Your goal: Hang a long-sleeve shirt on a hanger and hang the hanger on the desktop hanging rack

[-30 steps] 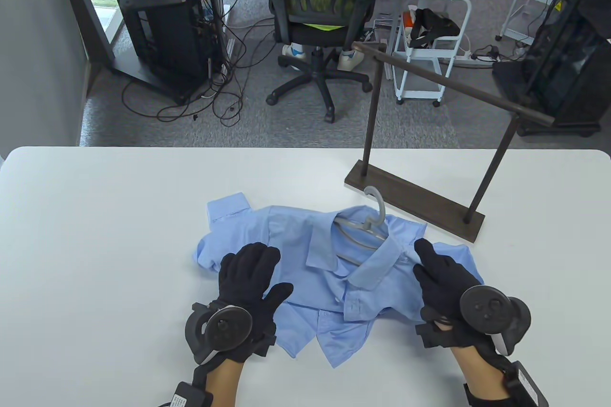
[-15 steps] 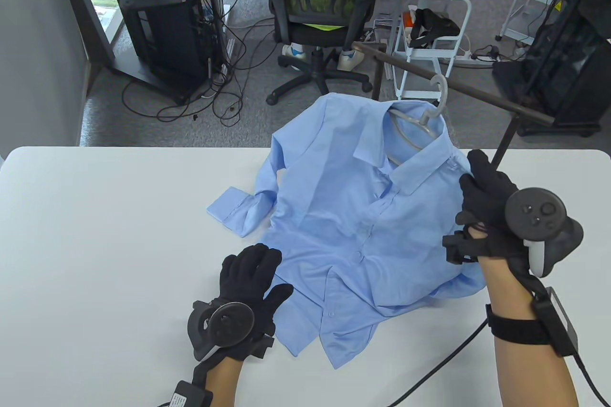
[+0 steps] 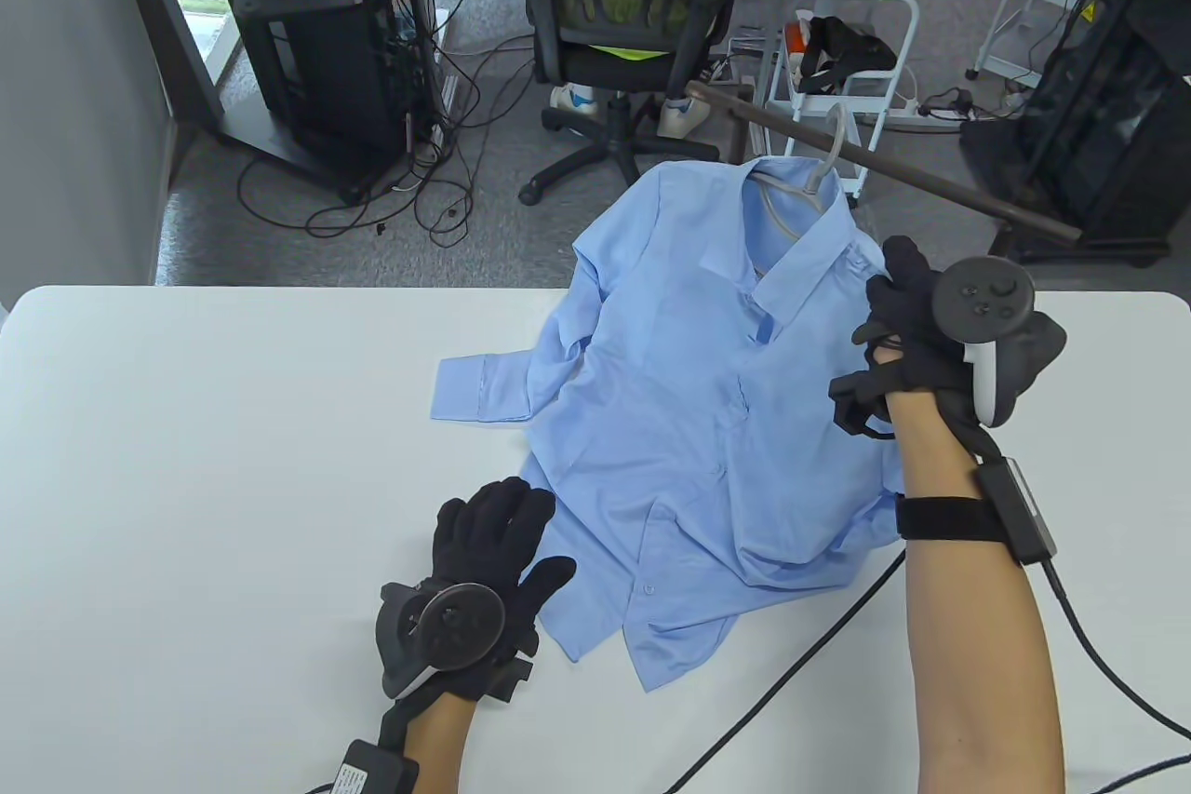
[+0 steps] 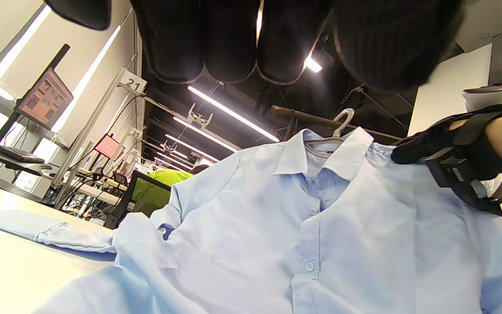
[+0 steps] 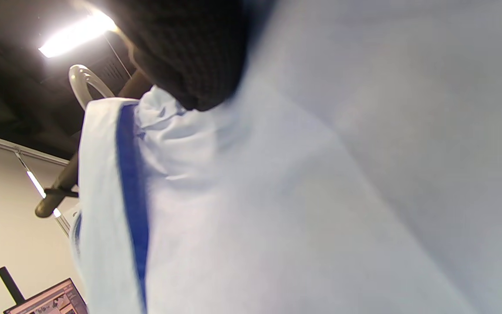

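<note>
The right hand is gripping the shirt at its shoulder, lifting the hanger hook level with the rack rail, left hand resting flat-fingered on the hem, and the hook probably needs seating next.

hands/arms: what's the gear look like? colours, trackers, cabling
Both hands wear black knit gloves. Left hand carries a dark round tracker; right hand a dark round tracker with a white grip. Bare forearms, black wrist straps with small boxes, black cables trailing off.
</note>
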